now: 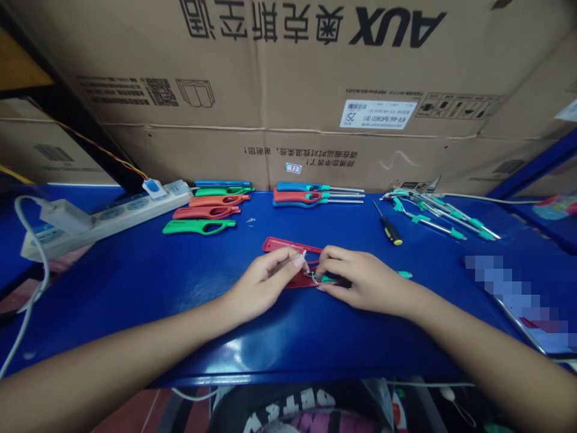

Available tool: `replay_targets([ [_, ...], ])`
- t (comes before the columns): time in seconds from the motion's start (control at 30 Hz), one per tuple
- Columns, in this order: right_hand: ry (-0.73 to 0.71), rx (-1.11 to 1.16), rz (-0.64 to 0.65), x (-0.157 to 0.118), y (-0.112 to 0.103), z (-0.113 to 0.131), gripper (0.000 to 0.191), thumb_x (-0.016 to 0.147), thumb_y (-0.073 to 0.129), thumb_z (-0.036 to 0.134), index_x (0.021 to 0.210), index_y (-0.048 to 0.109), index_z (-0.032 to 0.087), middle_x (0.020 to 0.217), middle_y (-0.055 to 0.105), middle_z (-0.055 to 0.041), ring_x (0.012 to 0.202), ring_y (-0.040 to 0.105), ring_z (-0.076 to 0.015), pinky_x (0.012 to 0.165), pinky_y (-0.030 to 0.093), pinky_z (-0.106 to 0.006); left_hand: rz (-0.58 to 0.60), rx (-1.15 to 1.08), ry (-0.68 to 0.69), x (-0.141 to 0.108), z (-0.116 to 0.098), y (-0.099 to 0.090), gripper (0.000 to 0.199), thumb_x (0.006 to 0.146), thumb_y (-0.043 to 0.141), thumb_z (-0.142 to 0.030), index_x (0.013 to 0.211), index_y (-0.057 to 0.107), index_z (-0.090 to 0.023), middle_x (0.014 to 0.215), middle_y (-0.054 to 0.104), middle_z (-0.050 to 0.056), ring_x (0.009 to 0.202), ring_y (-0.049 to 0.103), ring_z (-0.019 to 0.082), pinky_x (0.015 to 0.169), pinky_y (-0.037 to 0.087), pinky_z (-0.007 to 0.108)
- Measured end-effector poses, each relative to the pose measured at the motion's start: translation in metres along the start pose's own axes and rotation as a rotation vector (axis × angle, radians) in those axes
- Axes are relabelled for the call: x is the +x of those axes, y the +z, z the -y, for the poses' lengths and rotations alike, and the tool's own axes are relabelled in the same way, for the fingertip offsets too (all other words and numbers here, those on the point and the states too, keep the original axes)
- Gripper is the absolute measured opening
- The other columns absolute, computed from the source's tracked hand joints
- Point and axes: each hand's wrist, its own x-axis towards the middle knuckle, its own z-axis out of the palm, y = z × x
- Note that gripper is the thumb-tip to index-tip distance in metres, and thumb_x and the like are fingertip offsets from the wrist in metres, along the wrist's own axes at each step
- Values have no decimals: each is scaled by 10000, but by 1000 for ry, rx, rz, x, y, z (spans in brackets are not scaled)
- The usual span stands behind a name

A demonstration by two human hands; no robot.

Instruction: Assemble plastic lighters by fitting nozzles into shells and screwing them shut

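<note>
Between my hands lies an opened red lighter casing, one half shell [288, 244] at the back and another red half [297, 281] nearer me. My left hand [264, 282] is closed in a pinch on a small lighter part [303, 256], mostly hidden by the fingers. Thin white wires [312, 276] run from there towards the right fingertips. My right hand [360, 279] curls closed over a lighter nozzle tube with green ends, resting at the near red half; its green tip [404, 274] sticks out beyond the hand. Most of the tube is covered.
Several coloured lighter casings [199, 227] line the back left beside a power strip [112, 210]. Lighters with metal nozzles [297, 195] lie at back centre. A screwdriver [388, 225] and loose nozzle tubes [446, 213] are at right. A large cardboard box [270, 78] stands behind.
</note>
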Motion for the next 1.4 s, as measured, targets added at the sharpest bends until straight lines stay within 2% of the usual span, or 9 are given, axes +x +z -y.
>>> replay_targets([
  [0.1, -7, -24, 9, 0, 0, 1, 87, 956, 618, 255, 1025, 642, 211, 1071, 617, -36, 831, 624, -149, 710, 459, -275, 11, -88, -48, 0, 3, -1, 389, 1003, 457, -514, 915, 599, -163, 631, 362, -51, 586, 320, 121, 559, 284, 258],
  [0.2, 11, -25, -6, 1, 1, 1, 79, 950, 627, 247, 1015, 645, 207, 1055, 623, -32, 803, 621, -142, 689, 447, -268, 13, -156, -65, 0, 6, 0, 399, 1014, 424, -512, 932, 575, -153, 607, 315, -67, 567, 288, 117, 552, 266, 262],
  [0.3, 62, 1, -51, 1, 2, 0, 45, 930, 659, 240, 963, 654, 209, 1014, 634, -18, 809, 628, -143, 694, 449, -262, 13, -166, -57, 1, 9, 1, 375, 1017, 437, -489, 932, 570, -149, 603, 318, -71, 561, 285, 113, 548, 261, 262],
  [0.4, 69, 16, -86, 1, 1, -3, 88, 926, 670, 251, 1009, 662, 221, 1038, 641, -23, 872, 642, -159, 737, 464, -268, 17, -152, -52, 1, 10, 2, 368, 1022, 437, -480, 933, 574, -149, 601, 324, -71, 558, 290, 112, 544, 265, 261],
  [0.63, 41, -82, -25, 1, 2, -1, 88, 972, 590, 249, 1026, 650, 215, 1059, 633, -40, 812, 643, -157, 679, 448, -268, 39, -103, -69, 2, 8, -1, 354, 1012, 465, -473, 884, 563, -159, 623, 380, -63, 574, 334, 106, 553, 277, 261],
  [0.93, 49, 78, -68, 1, 3, -4, 22, 947, 627, 217, 964, 629, 203, 1007, 632, -30, 862, 623, -156, 734, 465, -269, 63, -13, -84, -2, 5, -4, 366, 997, 485, -483, 825, 548, -167, 633, 417, -56, 593, 382, 105, 565, 295, 259],
  [1.03, 50, 115, -72, 1, 3, -4, 68, 943, 640, 225, 1009, 631, 210, 1031, 625, -31, 885, 620, -156, 761, 472, -272, 65, 0, -86, 0, 4, -4, 375, 998, 478, -492, 839, 564, -163, 628, 421, -54, 592, 386, 108, 565, 295, 259],
  [1.2, 22, -47, -7, 1, 3, -3, 87, 965, 602, 234, 1048, 622, 216, 1088, 607, -38, 845, 628, -157, 710, 464, -277, 63, -7, -97, 0, 4, -3, 374, 993, 486, -493, 822, 553, -167, 623, 409, -56, 587, 376, 107, 560, 290, 257],
  [1.4, -60, -392, 44, 2, 6, 2, 193, 1035, 437, 264, 1034, 586, 144, 1057, 594, -89, 734, 597, -176, 559, 388, -300, 75, -55, -113, -2, 1, 1, 343, 998, 483, -461, 849, 568, -165, 628, 416, -55, 590, 386, 108, 564, 303, 251],
])
